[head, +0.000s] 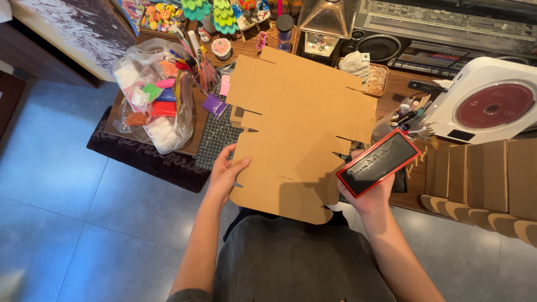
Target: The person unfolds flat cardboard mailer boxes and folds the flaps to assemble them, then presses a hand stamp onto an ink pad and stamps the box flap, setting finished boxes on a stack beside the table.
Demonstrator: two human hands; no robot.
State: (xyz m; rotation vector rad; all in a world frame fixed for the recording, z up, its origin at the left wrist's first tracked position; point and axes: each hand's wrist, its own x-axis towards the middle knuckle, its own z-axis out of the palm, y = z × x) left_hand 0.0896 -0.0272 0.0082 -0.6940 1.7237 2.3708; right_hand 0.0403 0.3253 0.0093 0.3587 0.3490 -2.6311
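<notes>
A clear bag of coloured clay (pixel 154 95) lies on the surface (pixel 197 120), left of the flat cardboard box blank (pixel 296 128). The left hand (pixel 225 174) pinches the blank's lower left edge, fingers (pixel 238 165) lightly closed on it. Right of the blank, the right hand (pixel 366 196) grips a red-rimmed black tin (pixel 378 163), fingers wrapped beneath.

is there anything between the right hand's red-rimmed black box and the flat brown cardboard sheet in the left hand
Nothing visible. The red-rimmed black box in the right hand sits right at the edge of the flat brown cardboard sheet, which the left hand grips on its other side.
</notes>
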